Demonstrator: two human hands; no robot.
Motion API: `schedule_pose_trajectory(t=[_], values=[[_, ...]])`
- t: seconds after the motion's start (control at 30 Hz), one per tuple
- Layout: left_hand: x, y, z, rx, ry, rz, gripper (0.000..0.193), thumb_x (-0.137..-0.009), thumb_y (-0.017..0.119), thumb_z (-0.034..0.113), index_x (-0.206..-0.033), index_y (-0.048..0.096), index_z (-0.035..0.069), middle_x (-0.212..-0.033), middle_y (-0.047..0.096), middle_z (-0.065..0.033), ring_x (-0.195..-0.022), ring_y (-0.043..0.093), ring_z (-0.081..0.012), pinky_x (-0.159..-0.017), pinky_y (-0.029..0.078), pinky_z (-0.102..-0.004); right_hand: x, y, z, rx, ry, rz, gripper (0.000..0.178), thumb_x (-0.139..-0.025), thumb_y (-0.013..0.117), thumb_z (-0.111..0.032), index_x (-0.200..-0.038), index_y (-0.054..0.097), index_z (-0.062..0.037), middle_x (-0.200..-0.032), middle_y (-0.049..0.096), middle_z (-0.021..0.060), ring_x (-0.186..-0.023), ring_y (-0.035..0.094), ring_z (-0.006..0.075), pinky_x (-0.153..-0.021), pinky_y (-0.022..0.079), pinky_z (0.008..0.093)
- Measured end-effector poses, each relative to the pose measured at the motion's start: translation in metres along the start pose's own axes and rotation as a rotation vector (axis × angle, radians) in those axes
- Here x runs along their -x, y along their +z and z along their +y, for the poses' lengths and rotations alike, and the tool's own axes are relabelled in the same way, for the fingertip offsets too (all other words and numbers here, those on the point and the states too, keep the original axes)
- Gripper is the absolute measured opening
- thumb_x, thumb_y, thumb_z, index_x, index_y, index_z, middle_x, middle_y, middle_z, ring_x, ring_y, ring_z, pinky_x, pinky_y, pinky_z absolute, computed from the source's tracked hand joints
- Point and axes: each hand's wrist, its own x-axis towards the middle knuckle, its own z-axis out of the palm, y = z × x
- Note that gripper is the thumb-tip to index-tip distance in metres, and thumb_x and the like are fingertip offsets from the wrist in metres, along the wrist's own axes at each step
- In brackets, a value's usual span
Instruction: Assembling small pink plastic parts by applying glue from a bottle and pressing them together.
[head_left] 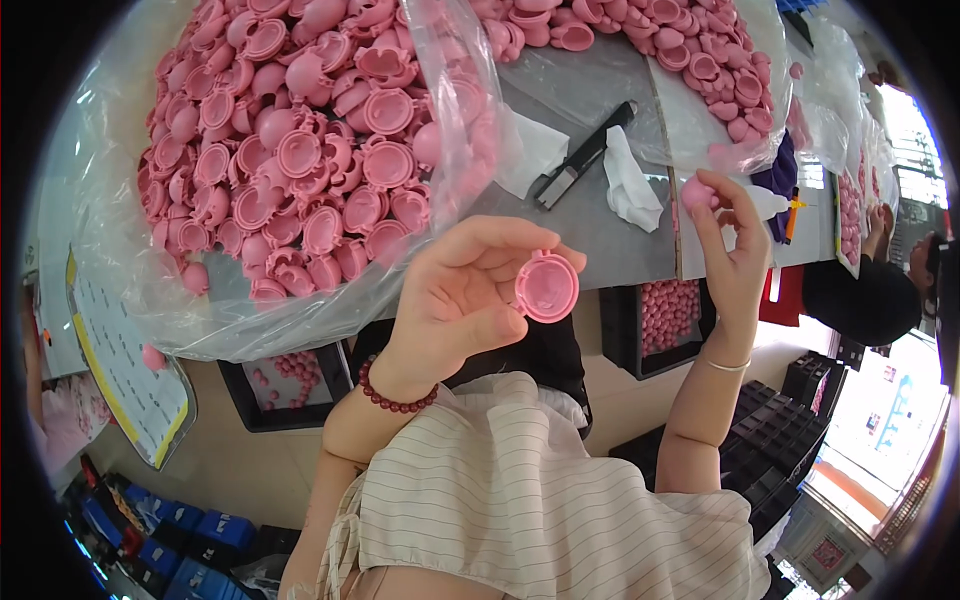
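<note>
looks like two-part handling: by the worktop's near edge (632, 262), left grip (462, 290) pinches a cup (548, 288), right grip (738, 232) a ball (696, 194); next move likely calls for steady pinches.

Pink cup (547, 288) in left fingers (500, 232), bagged pieces (299, 154)

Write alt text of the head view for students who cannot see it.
A person's left hand holds a hollow pink shell, open side toward the camera; the right hand holds a rounded pink piece. Beyond, pink parts lie heaped amid clear plastic.
</note>
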Motion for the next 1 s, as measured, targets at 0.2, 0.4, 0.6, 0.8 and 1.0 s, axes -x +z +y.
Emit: schedule_pose_trajectory(t=[0.2, 0.4, 0.6, 0.8, 1.0], values=[[0.000, -0.002, -0.004, -0.031, 0.024, 0.007, 0.055, -0.067, 0.068, 0.029, -0.106, 0.042, -0.001, -0.099, 0.053, -0.0180, -0.071, 0.056, -0.0158, -0.061, 0.045, -0.0254, -0.021, 0.004, 0.001, -0.018, -0.124, 0.229, 0.021, -0.075, 0.056, -0.008, -0.095, 0.056, -0.0009, -0.086, 0.056, 0.0022, -0.072, 0.048, 0.0087, -0.062, 0.037, 0.0184], [0.002, -0.008, -0.006, 0.072, 0.067, -0.067, 0.049, -0.070, 0.065, 0.015, -0.109, 0.041, -0.004, -0.105, 0.051, -0.0183, -0.100, 0.050, -0.0217, -0.085, 0.039, -0.0306, -0.050, 0.008, 0.007, 0.105, -0.108, 0.173, 0.019, -0.075, 0.057, -0.007, -0.093, 0.057, -0.0031, -0.083, 0.057, 0.0009, -0.068, 0.048, 0.0049, -0.058, 0.037, 0.0181], [0.001, -0.005, -0.005, -0.032, 0.032, 0.000, 0.055, -0.067, 0.069, 0.028, -0.105, 0.042, 0.000, -0.100, 0.052, -0.0185, -0.069, 0.055, -0.0165, -0.059, 0.044, -0.0268, -0.040, 0.003, 0.017, 0.146, -0.201, 0.164, 0.015, -0.076, 0.054, -0.004, -0.090, 0.057, -0.0017, -0.082, 0.056, 0.0016, -0.069, 0.048, 0.0047, -0.060, 0.038, 0.0182], [0.001, -0.012, -0.007, 0.079, 0.075, -0.127, 0.050, -0.070, 0.066, 0.015, -0.109, 0.040, -0.004, -0.104, 0.050, -0.0170, -0.101, 0.049, -0.0233, -0.085, 0.039, -0.0315, -0.036, 0.008, 0.019, -0.059, -0.180, 0.278, 0.010, -0.075, 0.054, -0.004, -0.084, 0.057, -0.0011, -0.074, 0.054, 0.0032, -0.066, 0.049, 0.0083, -0.059, 0.039, 0.0186], [0.002, -0.015, -0.008, 0.078, 0.080, -0.156, 0.050, -0.070, 0.066, 0.015, -0.108, 0.040, -0.004, -0.104, 0.050, -0.0155, -0.101, 0.049, -0.0237, -0.085, 0.040, -0.0315, 0.001, -0.008, -0.008, -0.247, 0.045, -0.001, 0.014, -0.081, 0.049, -0.006, -0.090, 0.053, 0.0034, -0.084, 0.054, 0.0042, -0.076, 0.050, 0.0079, -0.067, 0.040, 0.0185]])
